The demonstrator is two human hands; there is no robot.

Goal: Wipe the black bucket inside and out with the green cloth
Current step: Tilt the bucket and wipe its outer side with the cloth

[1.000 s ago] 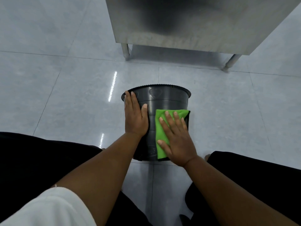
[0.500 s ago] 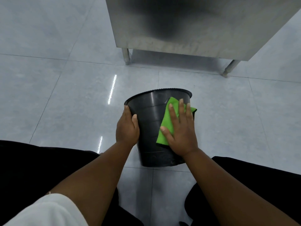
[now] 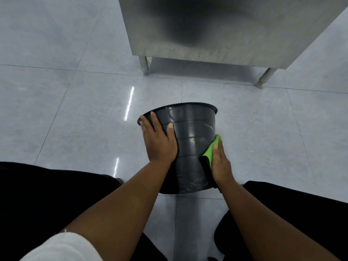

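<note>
The black bucket (image 3: 192,140) stands on the tiled floor between my knees, its opening tipped away from me so that I see only its outer wall. My left hand (image 3: 157,140) lies flat against the bucket's left side, fingers reaching up to the rim. My right hand (image 3: 220,166) presses the green cloth (image 3: 211,149) against the bucket's lower right side. Only a narrow strip of the cloth shows beside my fingers; the rest is hidden behind the hand and the bucket's curve.
A stainless steel cabinet (image 3: 216,27) on short metal legs (image 3: 144,65) stands just beyond the bucket. Pale glossy floor tiles (image 3: 75,119) spread to the left and right. My dark trouser legs fill the lower corners.
My right hand slid the cloth from the bucket's upper front, near the rim, down around to its lower right side. My left hand shifted up the left wall toward the rim.
</note>
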